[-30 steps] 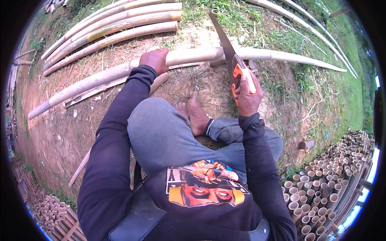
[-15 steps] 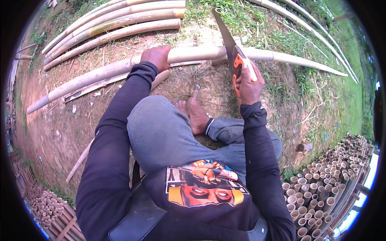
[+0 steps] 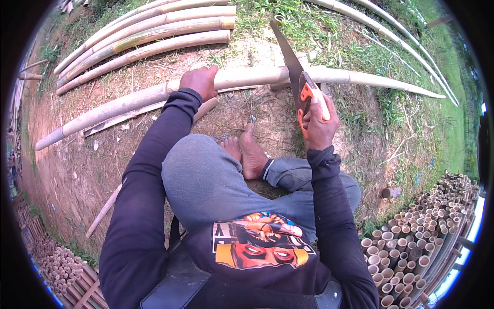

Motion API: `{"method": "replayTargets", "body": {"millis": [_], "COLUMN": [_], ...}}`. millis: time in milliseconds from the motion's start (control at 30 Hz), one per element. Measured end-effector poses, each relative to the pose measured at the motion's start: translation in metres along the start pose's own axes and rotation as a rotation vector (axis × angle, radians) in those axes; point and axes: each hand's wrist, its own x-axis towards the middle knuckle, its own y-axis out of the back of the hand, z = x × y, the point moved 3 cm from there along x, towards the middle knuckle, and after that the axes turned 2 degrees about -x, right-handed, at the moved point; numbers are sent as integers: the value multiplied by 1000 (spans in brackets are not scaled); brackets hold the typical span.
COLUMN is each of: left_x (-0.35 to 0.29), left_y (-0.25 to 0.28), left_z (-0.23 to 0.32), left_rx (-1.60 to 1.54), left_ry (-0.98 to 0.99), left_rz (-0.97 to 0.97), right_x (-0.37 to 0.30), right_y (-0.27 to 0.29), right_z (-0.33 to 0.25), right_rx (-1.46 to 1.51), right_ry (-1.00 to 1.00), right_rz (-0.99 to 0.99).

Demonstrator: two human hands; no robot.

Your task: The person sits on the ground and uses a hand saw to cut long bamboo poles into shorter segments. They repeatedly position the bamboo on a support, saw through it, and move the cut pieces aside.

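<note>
A long pale bamboo pole [image 3: 247,77] lies crosswise in front of me, over a support near its middle. My left hand [image 3: 199,84] is wrapped round the pole left of the middle. In my right hand [image 3: 321,123] is the orange and white handle of a handsaw [image 3: 291,56]. The saw's blade crosses the pole and points up and away, its far end over the grass. The teeth meet the pole right of my left hand; how deep the blade sits I cannot tell.
Several cut bamboo poles [image 3: 154,38] lie together at the far left, with thinner poles [image 3: 383,36] at the far right. Stacked bamboo pieces [image 3: 406,257] fill the lower right, another stack [image 3: 56,273] the lower left. A short stub [image 3: 391,192] lies on the ground. My bare feet [image 3: 252,154] are below the pole.
The whole view has shifted slightly, so the pole and ground appear a little lower. Both hands keep their hold, and the saw stays at about the same place on the pole.
</note>
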Motion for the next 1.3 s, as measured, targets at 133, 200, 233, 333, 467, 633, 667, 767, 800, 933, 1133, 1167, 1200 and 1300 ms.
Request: {"method": "replayTargets", "body": {"millis": [133, 200, 233, 333, 467, 633, 667, 767, 800, 933, 1133, 1167, 1200, 1300], "left_x": [2, 3, 3, 4, 1, 3, 4, 7, 7, 5, 2, 2, 3, 5], "left_y": [-1, -5, -6, -5, 1, -2, -5, -12, -13, -10, 1, 0, -2, -9], "left_z": [-1, -2, -2, 0, 4, 4, 3, -1, -1, 1, 6, 5, 5, 3], "left_rx": [-24, -25, -22, -4, -7, 31, 33, 39, 41, 45, 68, 62, 59, 51], "left_ry": [5, 13, 18, 24, 21, 15, 20, -2, -8, 20, 35, 37, 39, 34], "left_rz": [7, 4, 1, -6, -10, 7, 2, 27, 43, 34, -4, 2, 2, 0], "right_x": [-7, -16, -16, 10, 11, -130, -156, -172, -158, -15, -18, -56, -92, -140], "right_y": [-5, -5, -7, -12, -7, 55, 71, 85, 80, 11, 6, 25, 45, 61], "right_z": [3, -2, -4, -11, -35, -80, -85, -79, -73, -42, -33, -35, -38, -51], "right_rx": [20, 56, 59, -26, -192, -126, -135, -116, -112, -134, -177, -49, 65, -32], "right_ry": [137, 234, 207, 182, 209, 281, 276, 243, 146, 215, 105, 89, 58, 125], "right_rz": [-15, -20, -40, 38, 129, 117, 109, 104, 112, 152, 135, 133, 115, 132]}}
